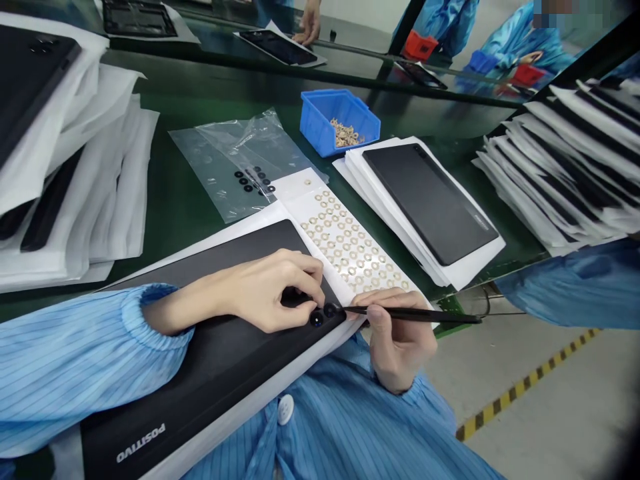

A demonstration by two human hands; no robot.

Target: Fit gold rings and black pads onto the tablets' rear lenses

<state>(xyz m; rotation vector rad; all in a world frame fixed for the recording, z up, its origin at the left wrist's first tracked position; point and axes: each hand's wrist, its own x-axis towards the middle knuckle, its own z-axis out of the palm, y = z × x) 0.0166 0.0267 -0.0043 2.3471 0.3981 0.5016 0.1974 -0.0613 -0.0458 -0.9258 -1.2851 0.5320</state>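
Observation:
A large dark tablet back cover [240,373], lettered POSITIVO, lies aslant in front of me on white sheeting. At its right corner are two round camera lenses [317,319]. My left hand [273,290] rests over the cover, thumb and index finger pinched together beside the lenses; whatever may be between them is hidden. Black tweezers [425,315] are gripped in my right hand [400,333], their tip at the lens nearest the corner. Beyond my hands lies a white sheet with rows of small pale-gold rings [350,243], partly under my right fingers.
A clear plastic bag [215,157] with black rings lies ahead, near a blue bin [315,123] of small brass-coloured pieces. Another tablet cover [425,200] tops white sheets. Paper-layered stacks stand left [105,180] and right [560,167]. Co-workers in blue are behind the rail.

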